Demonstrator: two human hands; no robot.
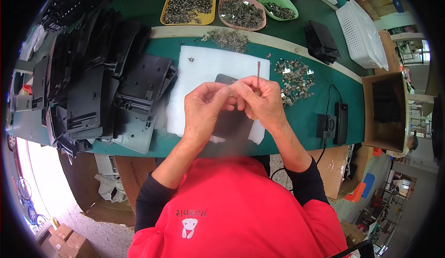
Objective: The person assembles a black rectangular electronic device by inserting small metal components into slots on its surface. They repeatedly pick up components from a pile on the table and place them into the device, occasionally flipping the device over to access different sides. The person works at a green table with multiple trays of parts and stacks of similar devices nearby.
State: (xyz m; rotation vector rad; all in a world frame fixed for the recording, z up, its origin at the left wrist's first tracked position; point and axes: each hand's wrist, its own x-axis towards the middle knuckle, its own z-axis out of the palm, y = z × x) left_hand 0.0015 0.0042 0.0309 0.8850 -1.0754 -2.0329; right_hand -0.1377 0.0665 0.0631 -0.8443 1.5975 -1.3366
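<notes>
Over a white foam pad [199, 79] my two hands meet at the fingertips. My left hand [204, 103] is closed in a pinch; whatever tiny thing lies between its fingers is too small to make out. A thin-shafted screwdriver [258, 70] points up and away out of my right hand [264, 98], whose fingers are closed round it, while its thumb and forefinger touch the left fingertips. Beneath both hands a dark flat plastic panel [227, 123] rests on the pad, partly covered by them. One small metal clip [190, 59] lies at the pad's far left corner.
Black plastic housings [88, 96] pile up on the left. Small metal parts fill yellow [163, 18], pink [242, 27] and green [293, 3] trays, with loose heaps [296, 79] nearby. A black power adapter [341, 123], white basket [361, 35] and cardboard box [371, 110] stand right.
</notes>
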